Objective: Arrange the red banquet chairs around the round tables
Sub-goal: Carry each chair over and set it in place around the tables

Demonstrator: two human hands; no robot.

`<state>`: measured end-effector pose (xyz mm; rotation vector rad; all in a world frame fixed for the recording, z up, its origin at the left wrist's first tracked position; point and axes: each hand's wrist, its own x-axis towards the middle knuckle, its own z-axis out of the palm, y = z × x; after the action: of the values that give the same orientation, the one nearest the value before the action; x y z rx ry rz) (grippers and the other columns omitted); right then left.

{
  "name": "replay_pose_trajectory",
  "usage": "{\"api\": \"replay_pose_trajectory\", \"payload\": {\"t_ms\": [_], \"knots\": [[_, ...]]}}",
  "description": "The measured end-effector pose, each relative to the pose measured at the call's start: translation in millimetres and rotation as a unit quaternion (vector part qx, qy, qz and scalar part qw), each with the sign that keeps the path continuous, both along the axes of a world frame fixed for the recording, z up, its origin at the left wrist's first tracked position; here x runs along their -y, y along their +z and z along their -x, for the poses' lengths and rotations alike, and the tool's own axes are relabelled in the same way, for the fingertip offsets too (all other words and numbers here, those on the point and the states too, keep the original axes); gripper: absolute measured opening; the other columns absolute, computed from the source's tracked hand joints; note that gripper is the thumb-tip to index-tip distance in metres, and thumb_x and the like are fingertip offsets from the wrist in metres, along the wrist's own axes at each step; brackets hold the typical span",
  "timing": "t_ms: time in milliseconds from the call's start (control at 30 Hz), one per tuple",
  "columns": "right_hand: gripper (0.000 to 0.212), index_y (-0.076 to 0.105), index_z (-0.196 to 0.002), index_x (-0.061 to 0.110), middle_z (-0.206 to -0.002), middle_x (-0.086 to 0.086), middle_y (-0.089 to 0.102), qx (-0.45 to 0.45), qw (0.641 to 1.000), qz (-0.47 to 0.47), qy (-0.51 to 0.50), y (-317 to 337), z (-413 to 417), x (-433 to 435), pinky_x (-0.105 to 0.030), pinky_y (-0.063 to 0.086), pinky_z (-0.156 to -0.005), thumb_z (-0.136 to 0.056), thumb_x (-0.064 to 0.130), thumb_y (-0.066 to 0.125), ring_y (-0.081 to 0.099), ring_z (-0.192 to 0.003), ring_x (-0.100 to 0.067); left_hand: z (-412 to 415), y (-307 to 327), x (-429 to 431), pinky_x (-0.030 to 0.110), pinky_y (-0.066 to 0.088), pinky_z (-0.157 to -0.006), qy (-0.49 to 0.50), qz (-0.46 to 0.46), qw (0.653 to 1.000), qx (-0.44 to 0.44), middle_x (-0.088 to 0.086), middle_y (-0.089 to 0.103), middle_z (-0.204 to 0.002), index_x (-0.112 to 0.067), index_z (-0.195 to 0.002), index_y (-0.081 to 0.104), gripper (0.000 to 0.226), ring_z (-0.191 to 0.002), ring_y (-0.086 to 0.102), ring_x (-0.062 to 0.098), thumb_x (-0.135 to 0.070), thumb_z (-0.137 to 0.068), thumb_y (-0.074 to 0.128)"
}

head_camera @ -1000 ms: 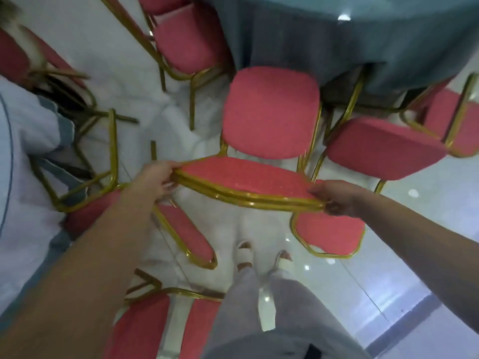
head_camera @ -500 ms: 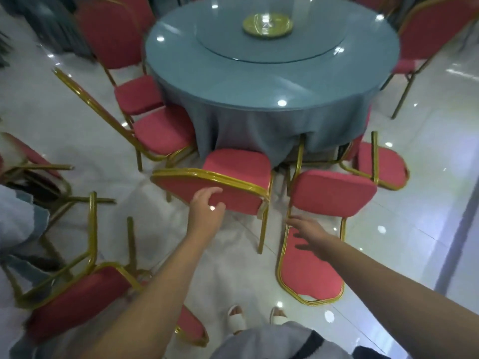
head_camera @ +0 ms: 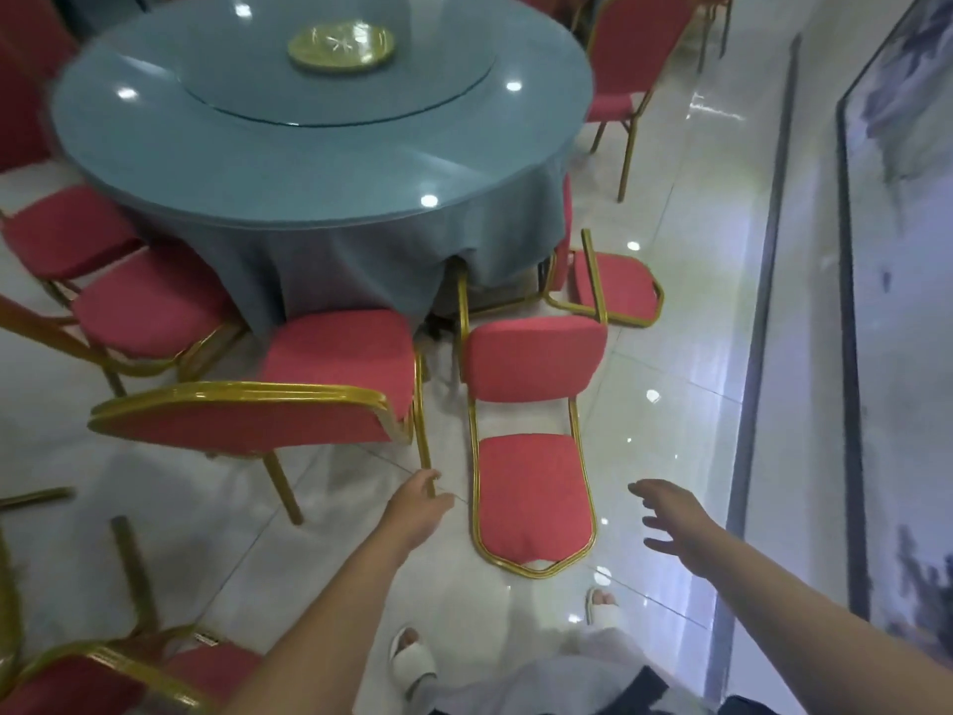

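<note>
Left hand [head_camera: 417, 503]: relaxed, nothing gripped; it is held just beside the foot of the upright chair's rear leg, and contact cannot be told.
Right hand [head_camera: 670, 523]: spread open, nothing held, to the right of the fallen chair.
Risk at the feet: the fallen chair [head_camera: 533, 487] lies on its back on the floor just ahead of the slippers [head_camera: 412, 663]. It could be tripped over if a step is taken first.
Risk in the lift: if only one side rail is pulled, the frame could be swung into the upright chair [head_camera: 247, 425] just beside it.
Risk at the cloth: one leg reaches the hem of the tablecloth [head_camera: 361, 260], so the cloth could be snagged and dragged.
Hands counted: two.
Slippers counted: two.
Chairs tipped over: three at least, one at the near left edge [head_camera: 77, 678] and one beyond [head_camera: 613, 286].
Chairs upright: four clearly seen; others are cut off by the edges.
Round table [head_camera: 309, 147]: one.
Gold plate [head_camera: 340, 46]: one, at its centre.
</note>
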<state>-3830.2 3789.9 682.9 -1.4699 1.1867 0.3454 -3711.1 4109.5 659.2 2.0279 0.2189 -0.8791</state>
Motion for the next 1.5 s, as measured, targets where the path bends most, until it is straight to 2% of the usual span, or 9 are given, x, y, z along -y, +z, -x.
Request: {"api": "replay_pose_trajectory", "payload": {"t_ms": [400,567,833,967,1167,1233,1333,1400,1500], "knots": [[0.017,0.063,-0.105,0.02,-0.103,-0.003,0.058,-0.077,0.993,-0.042,0.079,-72,0,175,-0.037,0.05,-0.077,-0.091,0.03,0.065,0.057,-0.103,-0.027,52,-53,106,0.029,0.042,-0.09,0.115,-0.114,0.978,-0.131,0.009,0.051,-0.136,-0.018,-0.133,0.055,0.046,-0.107,0.052,0.021,-0.023,-0.088,0.066],[0.028,0.061,-0.117,0.017,-0.108,-0.002,0.059,-0.15,0.983,-0.015,0.101,-135,-1,208,-0.04,0.05,-0.084,-0.092,0.029,0.065,0.055,-0.108,-0.027,59,-119,134,0.027,0.043,-0.074,0.124,-0.119,0.971,-0.168,0.007,0.063,-0.11,-0.02,-0.127,0.059,0.041,-0.087,0.058,0.016,-0.023,-0.087,0.067],[0.048,0.057,-0.126,0.019,-0.083,-0.008,0.056,-0.221,0.963,-0.018,0.151,-341,-14,205,-0.038,0.048,-0.08,-0.084,0.031,0.075,0.053,-0.083,-0.025,37,-347,163,0.03,0.043,-0.087,0.089,-0.145,0.956,-0.24,0.01,0.055,-0.131,-0.019,-0.138,0.049,0.052,-0.112,0.056,0.026,-0.028,-0.089,0.064],[0.067,0.05,-0.137,0.016,-0.073,0.003,0.039,-0.236,0.961,-0.026,0.145,-478,-31,196,-0.049,0.045,-0.104,-0.08,0.034,0.079,0.047,-0.093,-0.023,18,-481,165,0.031,0.038,-0.087,0.097,-0.169,0.949,-0.248,0.011,0.049,-0.139,-0.019,-0.145,0.039,0.062,-0.12,0.051,0.028,-0.034,-0.09,0.063],[0.098,0.016,-0.156,0.018,-0.139,-0.007,0.045,-0.19,0.975,-0.056,0.101,-650,-79,176,-0.04,0.039,-0.099,-0.081,0.033,0.077,0.045,-0.119,-0.023,-16,-646,159,0.037,0.04,-0.102,0.21,-0.118,0.944,-0.227,0.009,0.041,-0.149,-0.022,-0.152,0.023,0.092,-0.123,0.048,0.025,-0.049,-0.08,0.073],[0.09,0.026,-0.152,0.014,-0.122,-0.002,0.052,-0.188,0.976,-0.066,0.082,-688,-96,181,-0.033,0.041,-0.086,-0.081,0.032,0.078,0.051,-0.103,-0.017,-27,-684,156,0.039,0.04,-0.103,0.241,-0.107,0.94,-0.216,0.005,0.04,-0.151,-0.022,-0.153,0.021,0.096,-0.127,0.047,0.023,-0.055,-0.078,0.073],[0.027,0.064,-0.107,0.009,-0.08,0.004,0.069,-0.17,0.978,-0.1,0.07,-723,-114,191,-0.022,0.051,-0.055,-0.085,0.023,0.074,0.066,-0.07,-0.014,-41,-722,154,0.031,0.049,-0.087,0.263,-0.065,0.935,-0.227,-0.005,0.057,-0.137,-0.024,-0.144,0.044,0.074,-0.108,0.058,0.012,-0.058,-0.082,0.066],[0.016,0.062,-0.095,0.02,-0.086,0.007,0.068,-0.191,0.972,-0.101,0.09,-726,-120,199,-0.03,0.051,-0.072,-0.085,0.027,0.073,0.067,-0.081,-0.014,-47,-726,155,0.028,0.049,-0.08,0.264,-0.042,0.935,-0.233,-0.008,0.062,-0.128,-0.025,-0.138,0.053,0.06,-0.1,0.06,0.008,-0.056,-0.087,0.062],[0.042,0.058,-0.121,0.021,-0.116,0.004,0.063,-0.213,0.961,-0.082,0.155,-698,-113,207,-0.049,0.036,-0.102,-0.083,0.034,0.074,0.056,-0.111,-0.02,-43,-693,156,0.032,0.047,-0.085,0.257,-0.053,0.931,-0.253,-0.008,0.062,-0.125,-0.026,-0.132,0.056,0.052,-0.102,0.058,0.011,-0.054,-0.089,0.061]]}}
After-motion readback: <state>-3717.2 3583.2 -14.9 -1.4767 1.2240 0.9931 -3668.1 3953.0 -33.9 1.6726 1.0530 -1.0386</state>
